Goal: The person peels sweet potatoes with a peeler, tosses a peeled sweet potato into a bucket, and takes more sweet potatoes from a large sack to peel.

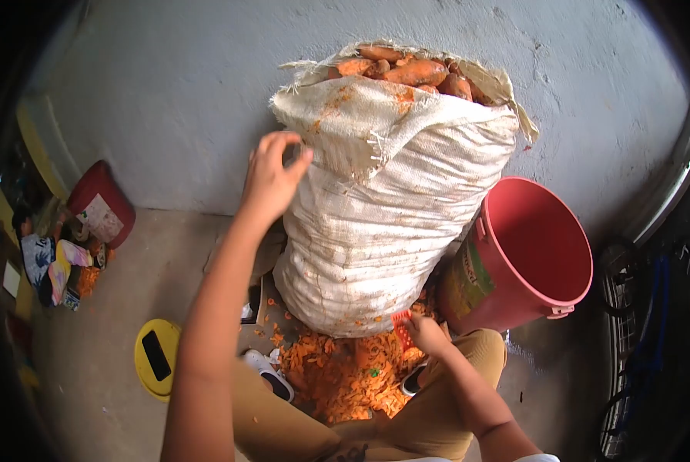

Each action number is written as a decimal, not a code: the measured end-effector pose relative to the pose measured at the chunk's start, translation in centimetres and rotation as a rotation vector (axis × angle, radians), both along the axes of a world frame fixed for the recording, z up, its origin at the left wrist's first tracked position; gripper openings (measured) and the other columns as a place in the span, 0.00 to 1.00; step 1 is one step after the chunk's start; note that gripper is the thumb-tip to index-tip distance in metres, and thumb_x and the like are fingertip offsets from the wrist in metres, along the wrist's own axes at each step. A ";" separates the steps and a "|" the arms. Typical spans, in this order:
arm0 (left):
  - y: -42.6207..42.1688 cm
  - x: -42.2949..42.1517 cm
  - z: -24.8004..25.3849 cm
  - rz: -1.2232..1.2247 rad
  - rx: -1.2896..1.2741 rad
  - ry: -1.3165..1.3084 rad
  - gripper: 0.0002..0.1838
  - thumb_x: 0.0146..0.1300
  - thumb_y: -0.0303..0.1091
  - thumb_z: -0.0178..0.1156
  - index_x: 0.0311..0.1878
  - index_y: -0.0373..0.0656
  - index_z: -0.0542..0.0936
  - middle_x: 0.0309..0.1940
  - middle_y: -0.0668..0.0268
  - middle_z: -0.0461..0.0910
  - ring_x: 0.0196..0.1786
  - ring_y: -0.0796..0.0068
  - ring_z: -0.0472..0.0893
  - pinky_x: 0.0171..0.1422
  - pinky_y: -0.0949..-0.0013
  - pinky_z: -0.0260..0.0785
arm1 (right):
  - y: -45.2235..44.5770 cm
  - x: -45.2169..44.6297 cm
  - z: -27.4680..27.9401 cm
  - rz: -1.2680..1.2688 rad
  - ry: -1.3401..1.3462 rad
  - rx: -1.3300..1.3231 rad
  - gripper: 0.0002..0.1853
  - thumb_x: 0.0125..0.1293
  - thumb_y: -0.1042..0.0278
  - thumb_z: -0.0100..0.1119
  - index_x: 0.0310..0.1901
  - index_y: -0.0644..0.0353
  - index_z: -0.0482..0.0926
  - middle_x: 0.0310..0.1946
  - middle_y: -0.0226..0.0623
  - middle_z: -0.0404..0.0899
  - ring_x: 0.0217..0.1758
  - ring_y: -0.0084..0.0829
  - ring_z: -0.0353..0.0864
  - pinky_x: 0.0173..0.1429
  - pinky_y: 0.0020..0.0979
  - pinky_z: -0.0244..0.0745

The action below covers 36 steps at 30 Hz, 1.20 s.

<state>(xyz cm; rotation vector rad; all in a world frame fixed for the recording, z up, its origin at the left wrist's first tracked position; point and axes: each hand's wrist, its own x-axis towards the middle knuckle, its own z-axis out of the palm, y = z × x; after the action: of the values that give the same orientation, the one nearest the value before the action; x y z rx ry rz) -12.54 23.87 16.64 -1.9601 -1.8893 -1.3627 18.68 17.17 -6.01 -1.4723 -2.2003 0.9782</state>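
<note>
White sack (383, 223) topped with carrots (416, 74)

On my feed, the left hand (274, 171) is raised beside the sack's upper left edge, thumb and fingers parted around nothing; I can't tell whether it touches the cloth. Well apart from it, the right hand (428, 336) grips a red tool (401, 327) at the sack's base. Orange peelings (345, 377) lie below the sack; a red bucket (499, 285) stands just right of it.

Rough grey-blue wall (175, 100); dull grey floor (106, 377).
</note>
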 end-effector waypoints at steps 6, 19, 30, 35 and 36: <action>11.0 -2.3 5.7 0.051 -0.091 0.094 0.21 0.55 0.49 0.50 0.50 0.52 0.72 0.55 0.59 0.62 0.61 0.59 0.52 0.64 0.56 0.42 | 2.0 -0.1 -3.1 -0.043 0.070 -0.134 0.16 0.61 0.58 0.44 0.32 0.66 0.71 0.23 0.52 0.73 0.29 0.47 0.74 0.34 0.39 0.66; 27.3 -9.7 2.3 0.243 -0.842 0.068 0.32 0.51 0.52 0.50 0.61 0.53 0.62 0.67 0.69 0.33 0.67 0.48 0.32 0.65 0.45 0.28 | 5.2 -1.4 -9.2 0.000 -0.072 -0.278 0.15 0.61 0.59 0.42 0.38 0.60 0.75 0.31 0.48 0.76 0.37 0.43 0.75 0.40 0.36 0.68; 15.5 -4.8 5.5 0.193 -0.837 0.184 0.40 0.44 0.25 0.55 0.61 0.71 0.57 0.66 0.57 0.24 0.66 0.42 0.36 0.63 0.57 0.52 | 5.2 -2.4 -7.2 0.050 -0.135 -0.286 0.18 0.61 0.55 0.41 0.39 0.63 0.72 0.32 0.53 0.75 0.39 0.50 0.73 0.42 0.41 0.66; 15.3 -4.9 3.5 0.083 -0.669 0.219 0.38 0.44 0.26 0.56 0.60 0.72 0.60 0.66 0.63 0.25 0.67 0.50 0.32 0.65 0.47 0.39 | 4.9 -2.6 -7.0 0.041 -0.166 -0.314 0.19 0.60 0.55 0.41 0.38 0.64 0.72 0.33 0.53 0.75 0.39 0.50 0.73 0.43 0.41 0.66; 14.8 -4.9 3.3 0.082 -0.572 0.212 0.37 0.43 0.26 0.56 0.58 0.71 0.62 0.66 0.64 0.27 0.67 0.51 0.33 0.65 0.47 0.39 | 4.9 -2.7 -6.9 0.036 -0.165 -0.312 0.19 0.60 0.55 0.42 0.37 0.64 0.73 0.33 0.53 0.75 0.39 0.50 0.73 0.43 0.42 0.67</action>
<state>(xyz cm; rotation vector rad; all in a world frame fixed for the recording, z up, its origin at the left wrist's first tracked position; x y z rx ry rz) -17.42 38.65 19.99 -2.1070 -2.3965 -0.5930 15.99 22.08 -12.88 -1.7074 -2.2728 1.3035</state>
